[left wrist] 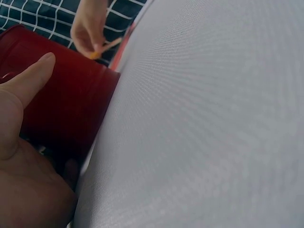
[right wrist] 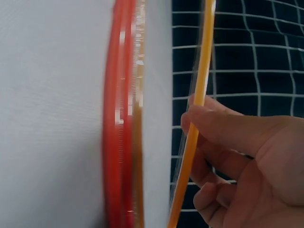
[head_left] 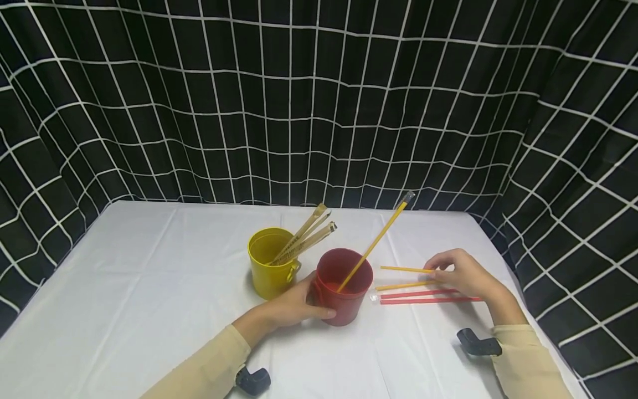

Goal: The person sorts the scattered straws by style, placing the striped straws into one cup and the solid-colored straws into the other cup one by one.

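Left edge crops the red bucket (left wrist: 71,95) (left-wrist view); print on wrapped sticks (head_left: 312,241) is illegibly small.

White-covered table (head_left: 149,321) carried red bucket (head_left: 345,307). Yellow bucket (head_left: 268,281) stood left of red bucket, slightly farther back. Right of red bucket, two red straws (head_left: 423,301) and orange straw (head_left: 404,286) lay near one another.
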Available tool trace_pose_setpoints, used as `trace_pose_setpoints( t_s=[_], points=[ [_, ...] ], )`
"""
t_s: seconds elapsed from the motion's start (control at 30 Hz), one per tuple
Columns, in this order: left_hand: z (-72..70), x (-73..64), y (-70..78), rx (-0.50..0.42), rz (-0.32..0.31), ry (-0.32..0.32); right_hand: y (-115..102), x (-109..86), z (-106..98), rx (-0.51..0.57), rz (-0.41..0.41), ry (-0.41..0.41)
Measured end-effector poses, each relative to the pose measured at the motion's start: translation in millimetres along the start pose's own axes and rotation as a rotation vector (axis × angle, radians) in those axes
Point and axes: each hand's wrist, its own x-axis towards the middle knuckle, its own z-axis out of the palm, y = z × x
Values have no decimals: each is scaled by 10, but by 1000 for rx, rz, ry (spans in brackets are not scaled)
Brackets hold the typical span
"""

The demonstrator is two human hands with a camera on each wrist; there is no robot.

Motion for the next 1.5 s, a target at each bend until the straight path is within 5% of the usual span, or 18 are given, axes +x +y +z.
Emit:
trace_pose_setpoints(
  t_s=[0.4,0.73,1.03,1.33,1.4,1.5],
  points=[
    [8,-9,20,2,-11,5,-92,-93,-233,83,-72,53],
    [-1,-11,24,11,-11,7,-208,-219,-378,310,-227,140],
    [-6,-13,34,-4,-7,7,-455,-231,-364,802,-337,174],
    [-16,-3,34,-6,-5,11,-794,-253,-337,1411,-623,71],
    [-11,-6,39,-7,-1,9,-847,-256,-299,1485,-658,47],
    [-6,-20,45,-4,-1,8,-937,-257,-221,1449,-623,48]
  ],
)
